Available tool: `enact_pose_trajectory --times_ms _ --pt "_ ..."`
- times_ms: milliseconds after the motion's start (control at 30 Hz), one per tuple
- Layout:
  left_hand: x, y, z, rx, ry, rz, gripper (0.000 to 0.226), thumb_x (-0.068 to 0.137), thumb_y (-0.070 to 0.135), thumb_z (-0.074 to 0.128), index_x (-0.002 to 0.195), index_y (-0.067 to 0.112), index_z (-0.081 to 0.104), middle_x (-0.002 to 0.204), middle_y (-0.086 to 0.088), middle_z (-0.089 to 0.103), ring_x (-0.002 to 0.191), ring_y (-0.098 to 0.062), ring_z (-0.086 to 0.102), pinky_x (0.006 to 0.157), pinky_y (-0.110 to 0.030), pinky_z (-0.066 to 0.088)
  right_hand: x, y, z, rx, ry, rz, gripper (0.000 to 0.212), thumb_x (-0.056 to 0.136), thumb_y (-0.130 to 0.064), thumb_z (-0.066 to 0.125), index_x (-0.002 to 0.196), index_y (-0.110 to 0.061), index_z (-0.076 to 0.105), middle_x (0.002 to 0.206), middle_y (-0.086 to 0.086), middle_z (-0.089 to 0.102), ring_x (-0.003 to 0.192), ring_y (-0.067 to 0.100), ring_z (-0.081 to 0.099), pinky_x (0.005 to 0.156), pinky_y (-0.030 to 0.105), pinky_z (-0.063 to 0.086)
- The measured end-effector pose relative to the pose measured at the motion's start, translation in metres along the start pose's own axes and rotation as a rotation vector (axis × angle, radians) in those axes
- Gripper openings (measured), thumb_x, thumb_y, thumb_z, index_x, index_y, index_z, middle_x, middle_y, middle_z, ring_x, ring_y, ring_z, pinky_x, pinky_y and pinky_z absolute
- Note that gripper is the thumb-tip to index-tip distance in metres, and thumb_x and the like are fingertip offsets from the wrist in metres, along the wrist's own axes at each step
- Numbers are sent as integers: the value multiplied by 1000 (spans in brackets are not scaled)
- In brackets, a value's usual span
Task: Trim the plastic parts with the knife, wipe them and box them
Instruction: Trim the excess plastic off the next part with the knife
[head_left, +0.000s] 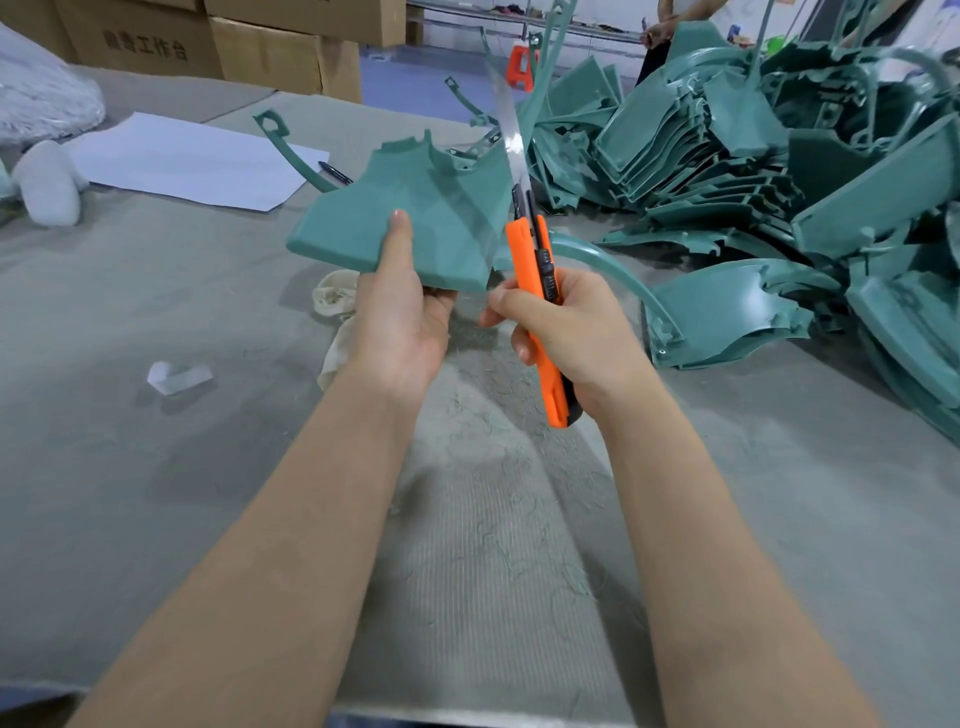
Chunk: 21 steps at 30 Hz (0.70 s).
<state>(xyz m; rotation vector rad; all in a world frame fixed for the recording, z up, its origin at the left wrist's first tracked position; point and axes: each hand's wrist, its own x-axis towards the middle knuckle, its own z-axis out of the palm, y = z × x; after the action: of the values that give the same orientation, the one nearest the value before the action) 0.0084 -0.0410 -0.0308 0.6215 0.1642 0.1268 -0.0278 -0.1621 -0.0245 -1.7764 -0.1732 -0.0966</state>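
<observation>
My left hand (400, 322) holds a teal plastic part (431, 208) up above the table, thumb pressed on its top face and fingers under its near edge. My right hand (566, 332) grips an orange utility knife (540, 291) with a long blade (511, 140) pushed far out. The blade lies along the part's right edge and points away from me. A crumpled white cloth (335, 306) lies on the table just under my left hand.
A big heap of teal plastic parts (753, 171) fills the right side of the grey table (208, 441). White paper (192, 161) and a pen lie at far left, cardboard boxes (270, 52) behind. Thin teal shavings (498, 519) litter the middle. A person stands at far right.
</observation>
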Motion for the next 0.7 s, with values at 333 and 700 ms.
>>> enact_pose_trajectory --times_ms 333,700 --pt "1 3 0 -78 30 -1 25 98 25 53 118 10 56 120 -11 66 108 -26 65 90 -41 55 4 8 -8 -92 166 98 23 91 -13 62 70 -11 52 51 2 57 36 5 46 41 15 41" --pt "-15 6 2 284 -465 -116 50 89 41 59 129 11 52 133 -13 58 125 -30 52 111 -47 35 9 4 -16 357 238 174 7 93 -7 60 98 -12 60 74 0 59 36 5 41 39 15 36"
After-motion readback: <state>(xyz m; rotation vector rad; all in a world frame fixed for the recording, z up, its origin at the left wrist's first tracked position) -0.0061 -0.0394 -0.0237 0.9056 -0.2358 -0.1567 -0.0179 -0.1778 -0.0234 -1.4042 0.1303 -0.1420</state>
